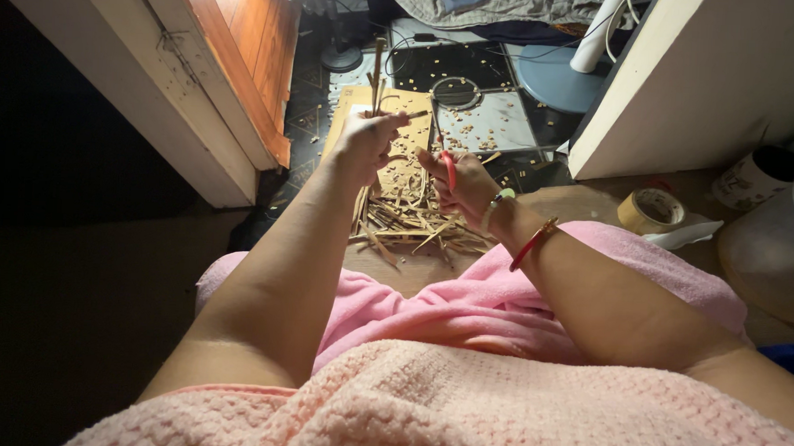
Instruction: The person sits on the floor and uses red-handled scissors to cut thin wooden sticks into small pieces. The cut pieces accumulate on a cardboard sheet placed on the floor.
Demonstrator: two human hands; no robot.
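Observation:
My left hand [365, 141] grips a thin bamboo stick [378, 68] that stands nearly upright, its top reaching toward the back. My right hand [458, 183] is closed around red-handled scissors [450, 169], whose tip points at the stick near my left fingers. Bracelets sit on my right wrist. Below both hands lies a pile of cut bamboo strips [410, 223] on a wooden board [353, 103]. A pink towel [464, 304] covers my lap.
A roll of tape [651, 210] rests on the floor at the right, beside a round container [770, 254]. Small wood chips litter the tiled floor [488, 125]. A wooden door and white frame [217, 94] stand at the left; a white panel [683, 92] rises at the right.

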